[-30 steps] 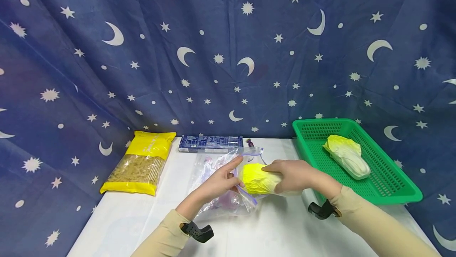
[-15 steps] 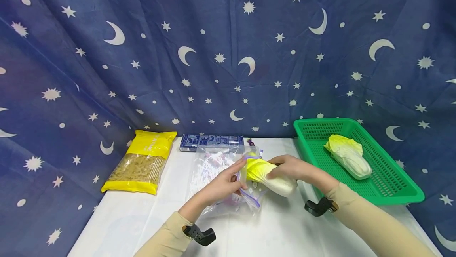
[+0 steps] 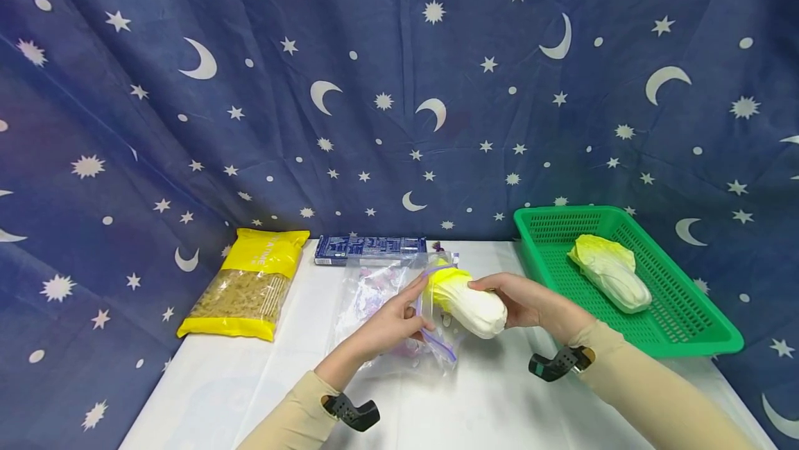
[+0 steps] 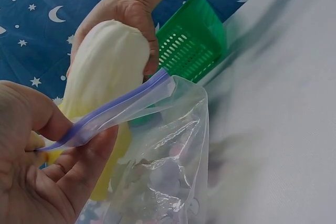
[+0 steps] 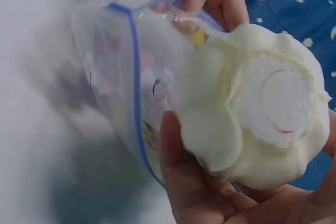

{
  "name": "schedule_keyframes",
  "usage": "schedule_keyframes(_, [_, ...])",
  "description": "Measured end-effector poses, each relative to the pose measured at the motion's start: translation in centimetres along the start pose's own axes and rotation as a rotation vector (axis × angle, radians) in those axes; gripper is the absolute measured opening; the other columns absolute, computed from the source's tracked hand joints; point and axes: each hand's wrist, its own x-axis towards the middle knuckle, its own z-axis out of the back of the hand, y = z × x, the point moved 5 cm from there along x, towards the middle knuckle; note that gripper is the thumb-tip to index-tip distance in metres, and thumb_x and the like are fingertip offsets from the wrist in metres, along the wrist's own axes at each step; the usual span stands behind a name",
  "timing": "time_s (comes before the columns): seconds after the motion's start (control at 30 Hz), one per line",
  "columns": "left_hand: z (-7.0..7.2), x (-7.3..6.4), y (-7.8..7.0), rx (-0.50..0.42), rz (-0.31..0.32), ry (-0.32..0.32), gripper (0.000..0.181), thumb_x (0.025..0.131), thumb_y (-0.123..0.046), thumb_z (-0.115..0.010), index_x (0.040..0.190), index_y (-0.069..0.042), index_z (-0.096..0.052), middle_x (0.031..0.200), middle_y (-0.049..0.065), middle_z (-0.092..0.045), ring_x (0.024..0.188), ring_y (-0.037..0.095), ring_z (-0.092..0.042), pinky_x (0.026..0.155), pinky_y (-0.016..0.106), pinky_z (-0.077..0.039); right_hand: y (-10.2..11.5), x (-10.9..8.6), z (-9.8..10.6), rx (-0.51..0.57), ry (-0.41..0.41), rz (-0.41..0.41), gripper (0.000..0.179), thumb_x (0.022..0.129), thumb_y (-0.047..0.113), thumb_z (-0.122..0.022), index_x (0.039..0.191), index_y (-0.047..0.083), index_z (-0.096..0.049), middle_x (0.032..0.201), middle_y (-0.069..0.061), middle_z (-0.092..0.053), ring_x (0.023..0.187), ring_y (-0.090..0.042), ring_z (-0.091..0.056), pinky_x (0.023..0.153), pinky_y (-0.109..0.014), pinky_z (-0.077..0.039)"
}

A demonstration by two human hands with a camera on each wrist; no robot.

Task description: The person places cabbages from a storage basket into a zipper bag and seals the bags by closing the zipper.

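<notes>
A napa cabbage (image 3: 474, 311) with yellow leaves and a white base is held in my right hand (image 3: 530, 301), its base turned toward me. The leafy end is at the mouth of a clear zip bag (image 3: 365, 297) with a purple seal strip. My left hand (image 3: 390, 325) pinches the bag's edge beside the strip; the left wrist view shows the strip (image 4: 115, 103) between thumb and fingers. From the right wrist, the cabbage's round cut base (image 5: 275, 98) fills the near view, with fingers curled beneath it. Pinkish prints show on the bag (image 5: 110, 77).
At right stands a green basket (image 3: 680, 304) with another napa cabbage (image 3: 612, 273) lying in it. A yellow bag of dry food (image 3: 246, 290) lies at left. Behind the zip bag are a dark blue flat package (image 3: 368, 249) and a small purple wrapped item (image 3: 437, 247). A starry curtain (image 3: 399, 179) backs the table.
My right hand has shifted its grip from over the cabbage to its far right side. The cabbage has tilted, its base swinging toward me, its leaves into the bag's mouth. My left hand stays at the bag.
</notes>
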Motion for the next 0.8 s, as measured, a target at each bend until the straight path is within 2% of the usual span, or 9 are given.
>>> schedule_keyframes(0.2, [-0.2, 0.1, 0.2, -0.035, 0.017, -0.019, 0.081, 0.094, 0.003, -0.059, 0.164, -0.012, -0.021, 0.172, -0.001, -0.009, 0.086, 0.020, -0.068, 0.079, 0.033, -0.062, -0.8, 0.6, -0.3, 0.274, 0.106, -0.028, 0.051, 0.102, 0.031, -0.055, 0.139, 0.000, -0.041, 0.107, -0.012, -0.067, 0.093, -0.023, -0.069, 0.084, -0.041, -0.061])
schedule_keyframes(0.33, [-0.3, 0.2, 0.3, -0.050, 0.038, -0.028, 0.081, 0.094, 0.002, -0.061, 0.164, -0.013, -0.022, 0.171, -0.003, -0.008, 0.087, 0.020, -0.068, 0.078, 0.033, -0.062, -1.0, 0.7, -0.6, 0.407, 0.162, -0.023, 0.049, 0.105, 0.027, -0.053, 0.143, 0.002, -0.035, 0.111, -0.012, -0.067, 0.098, -0.024, -0.069, 0.086, -0.039, -0.060])
schedule_keyframes(0.57, [-0.7, 0.1, 0.2, -0.077, 0.051, -0.044, 0.083, 0.094, 0.002, -0.061, 0.164, -0.017, -0.022, 0.172, 0.001, -0.005, 0.087, 0.019, -0.068, 0.078, 0.037, -0.062, -0.8, 0.9, -1.2, 0.558, 0.246, 0.010, 0.043, 0.109, 0.025, -0.045, 0.146, 0.007, -0.032, 0.116, -0.013, -0.066, 0.104, -0.026, -0.069, 0.091, -0.042, -0.059])
schedule_keyframes(0.8, [-1.1, 0.0, 0.0, -0.087, 0.056, -0.062, 0.086, 0.095, -0.001, -0.066, 0.165, -0.019, -0.019, 0.172, 0.004, -0.002, 0.083, 0.018, -0.067, 0.083, 0.051, -0.060, -0.4, 1.2, -1.8, 0.644, 0.276, 0.032, 0.047, 0.110, 0.024, -0.044, 0.153, 0.012, -0.029, 0.126, -0.016, -0.060, 0.112, -0.029, -0.065, 0.099, -0.047, -0.055])
